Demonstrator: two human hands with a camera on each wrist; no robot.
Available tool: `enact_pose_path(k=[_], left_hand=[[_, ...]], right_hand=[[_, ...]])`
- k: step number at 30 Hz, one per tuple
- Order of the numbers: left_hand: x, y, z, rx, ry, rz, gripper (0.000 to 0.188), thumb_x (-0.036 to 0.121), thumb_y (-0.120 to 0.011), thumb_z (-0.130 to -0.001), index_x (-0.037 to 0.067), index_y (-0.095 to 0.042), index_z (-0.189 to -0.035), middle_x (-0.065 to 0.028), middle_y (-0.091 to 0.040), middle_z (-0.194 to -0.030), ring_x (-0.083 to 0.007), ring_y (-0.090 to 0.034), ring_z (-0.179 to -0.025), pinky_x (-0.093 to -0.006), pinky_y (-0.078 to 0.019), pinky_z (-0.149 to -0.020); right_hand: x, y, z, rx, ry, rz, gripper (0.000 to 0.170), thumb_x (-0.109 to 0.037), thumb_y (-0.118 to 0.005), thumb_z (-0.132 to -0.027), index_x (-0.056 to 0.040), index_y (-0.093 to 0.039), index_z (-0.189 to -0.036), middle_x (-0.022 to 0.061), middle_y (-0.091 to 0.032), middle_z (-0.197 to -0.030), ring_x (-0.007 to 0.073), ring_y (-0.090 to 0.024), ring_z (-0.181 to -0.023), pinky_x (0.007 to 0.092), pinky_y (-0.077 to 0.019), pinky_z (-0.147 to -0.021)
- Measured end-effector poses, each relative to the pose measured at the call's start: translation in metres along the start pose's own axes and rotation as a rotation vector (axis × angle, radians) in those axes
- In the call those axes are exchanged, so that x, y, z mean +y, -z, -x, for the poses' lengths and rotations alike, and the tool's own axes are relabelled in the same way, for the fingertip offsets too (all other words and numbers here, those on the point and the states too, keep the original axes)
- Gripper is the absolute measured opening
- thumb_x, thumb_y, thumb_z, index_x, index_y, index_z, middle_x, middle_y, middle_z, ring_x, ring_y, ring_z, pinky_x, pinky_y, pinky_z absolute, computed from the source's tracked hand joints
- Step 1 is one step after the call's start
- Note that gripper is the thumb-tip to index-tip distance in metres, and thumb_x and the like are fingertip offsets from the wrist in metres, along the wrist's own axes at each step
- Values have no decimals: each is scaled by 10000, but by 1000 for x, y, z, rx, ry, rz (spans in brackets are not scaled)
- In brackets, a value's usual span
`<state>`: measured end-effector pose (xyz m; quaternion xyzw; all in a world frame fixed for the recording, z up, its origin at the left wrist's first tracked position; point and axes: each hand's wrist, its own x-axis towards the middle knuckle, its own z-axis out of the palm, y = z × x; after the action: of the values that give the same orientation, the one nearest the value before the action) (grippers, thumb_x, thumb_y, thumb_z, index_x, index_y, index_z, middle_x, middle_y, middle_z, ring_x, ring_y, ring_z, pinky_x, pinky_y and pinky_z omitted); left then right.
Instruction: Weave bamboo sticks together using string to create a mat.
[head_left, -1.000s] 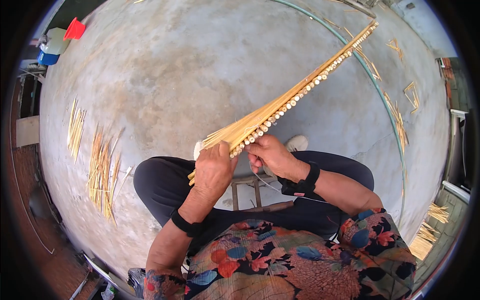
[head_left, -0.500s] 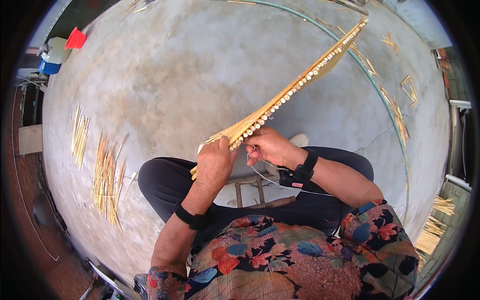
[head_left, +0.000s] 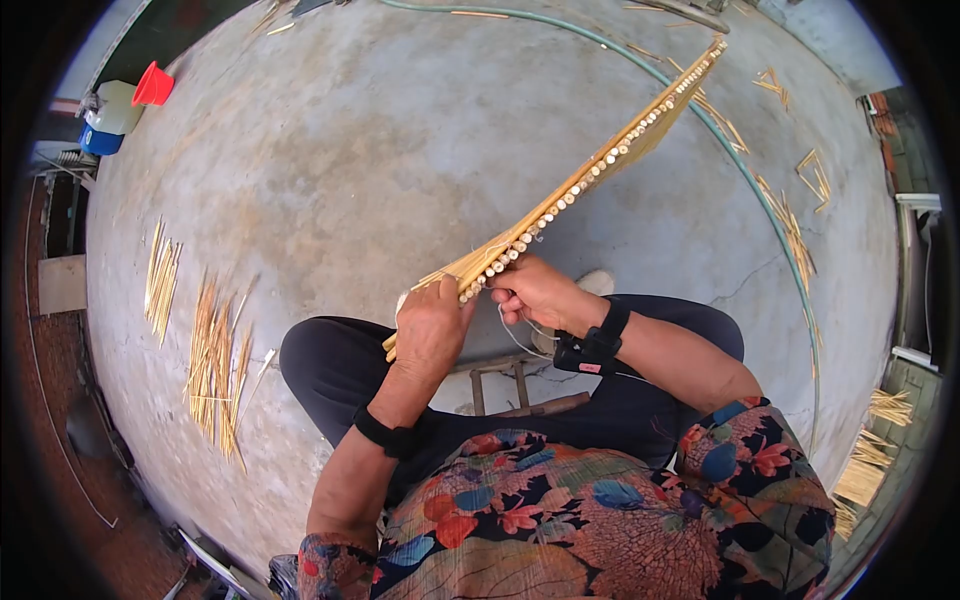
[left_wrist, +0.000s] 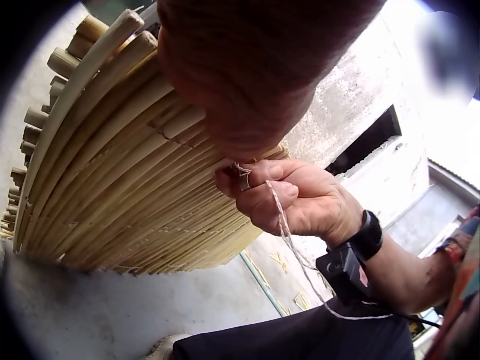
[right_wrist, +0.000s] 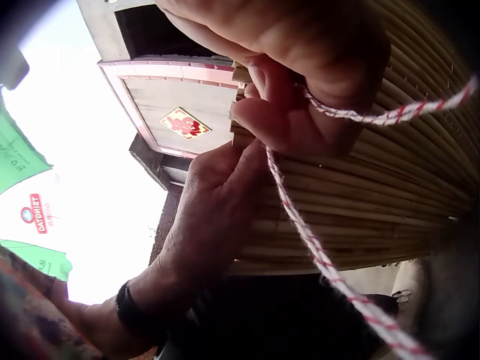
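Observation:
A long mat of pale stalks, bound side by side with their cut ends in a row, slants up and away from my lap in the head view. My left hand grips its near end, fingers over the stalks. Close beside it, under the row of cut ends, my right hand pinches a white-and-red twine with curled fingers. A ring shows on one right finger in the left wrist view. Slack twine hangs in a loop below the right hand. The twine's far end at the stalks is hidden by the fingers.
Loose stalks lie in bundles on the concrete floor at left. A green hose curves across the right side, with scattered stalks along it. A red bucket stands far left. A wooden stool frame sits between my knees.
The mat has tilted slightly, showing more of its underside, and its far end has shifted left. Twine below my right hand swung out into a larger loop, then drew smaller. Both hands keep their holds.

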<state>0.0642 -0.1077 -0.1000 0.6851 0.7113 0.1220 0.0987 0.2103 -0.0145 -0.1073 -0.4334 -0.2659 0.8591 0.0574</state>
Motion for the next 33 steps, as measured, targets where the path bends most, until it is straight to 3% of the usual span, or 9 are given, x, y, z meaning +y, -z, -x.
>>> enact_pose_path(k=[3, 8, 18, 24, 29, 32, 33], left_hand=[[1, 0, 1, -1, 11, 1, 242, 194, -674, -754, 49, -518, -869, -120, -569, -747, -320, -581, -693, -422, -461, -613], [0, 1, 2, -11, 1, 4, 258, 190, -686, -742, 44, -515, -871, -123, -570, -747, -317, -579, -685, -420, -463, -609], [1, 1, 2, 26, -53, 18, 260, 169, -681, -742, 31, -511, -881, -129, -567, -741, -320, -574, -672, -419, -462, -595], [-2, -2, 1, 17, -49, 27, 252, 165, -677, -743, 31, -511, -878, -129, -566, -733, -325, -572, -661, -416, -462, -587], [-7, -1, -5, 31, -40, 18, 223, 178, -658, -774, 47, -515, -884, -136, -577, -735, -337, -582, -659, -433, -462, -580], [-13, 2, -17, 0, -9, 18, 216, 229, -621, -824, 43, -525, -876, -148, -585, -717, -345, -590, -662, -439, -465, -589], [-18, 4, -21, 19, -22, 11, 216, 229, -621, -824, 43, -525, -876, -148, -585, -717, -345, -590, -662, -439, -465, -589]], right_hand=[[2, 0, 0, 0, 18, 108, 70, -111, -475, -899, -59, -522, -900, -14, -441, -636, 71, -387, -479, 252, -379, -420], [8, -3, 0, 44, 30, -9, 104, -118, -449, -905, -46, -524, -898, -15, -427, -614, 84, -390, -469, 249, -367, -411], [5, -13, 0, 76, 10, 17, 116, -115, -436, -908, -51, -518, -856, -3, -449, -615, 95, -407, -464, 274, -396, -428], [2, -16, -2, 47, 2, -201, 133, -97, -446, -896, -37, -526, -808, 12, -461, -629, 87, -403, -483, 297, -418, -448], [-8, 0, -10, -119, -54, -237, 115, -83, -466, -884, -13, -556, -904, 87, -564, -750, 82, -426, -491, 293, -439, -457], [-18, 10, -10, -169, -52, -65, 136, -105, -474, -889, -14, -566, -932, 114, -594, -789, 95, -478, -524, 291, -459, -476], [-16, 12, -10, -189, 21, 121, 181, -139, -494, -881, -10, -585, -969, 107, -608, -814, 117, -540, -566, 293, -485, -507]])
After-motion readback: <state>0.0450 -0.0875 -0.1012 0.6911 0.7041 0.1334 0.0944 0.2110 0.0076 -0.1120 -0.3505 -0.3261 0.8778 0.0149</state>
